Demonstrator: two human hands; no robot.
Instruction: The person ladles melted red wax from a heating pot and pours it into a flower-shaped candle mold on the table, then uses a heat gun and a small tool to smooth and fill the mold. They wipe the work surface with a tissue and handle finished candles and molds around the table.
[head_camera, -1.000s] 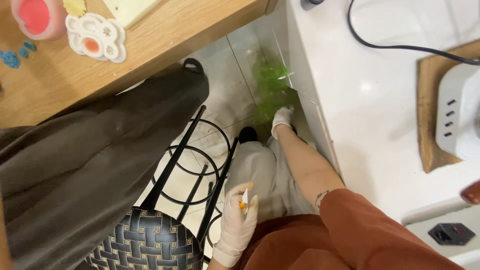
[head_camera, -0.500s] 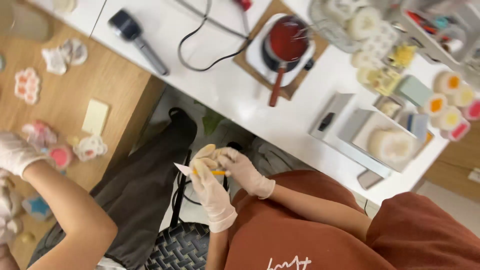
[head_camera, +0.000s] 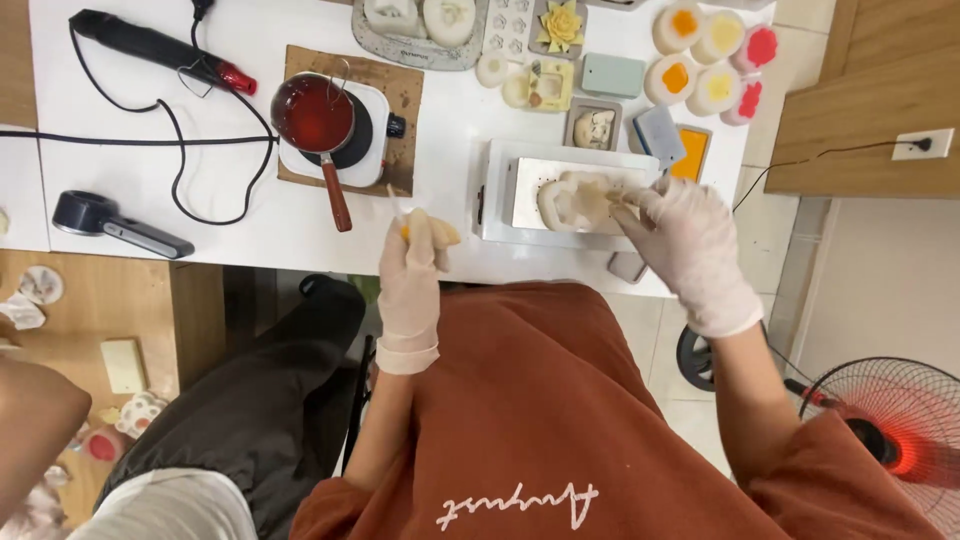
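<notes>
My gloved left hand (head_camera: 412, 268) is closed around a small tool with a yellow-orange handle and a thin tip, held over the front edge of the white table (head_camera: 250, 225). My gloved right hand (head_camera: 690, 245) reaches forward, and its fingertips grip a pale ring-shaped wax-like piece (head_camera: 572, 200). That piece rests on the metal plate of a white scale (head_camera: 500, 195). I wear a rust-coloured shirt.
A small pot of red liquid (head_camera: 315, 115) sits on a white hotplate. A black heat gun (head_camera: 150, 45), a dark handheld device (head_camera: 110, 222) and cables lie to the left. Moulds and coloured flower-shaped pieces (head_camera: 715, 50) line the far edge. Another person (head_camera: 250, 420) sits at left; a fan (head_camera: 890, 440) stands at right.
The view rose from under the table to the tabletop. My hands came up from my lap. The right hand went out to the piece on the scale, and the left kept the tool.
</notes>
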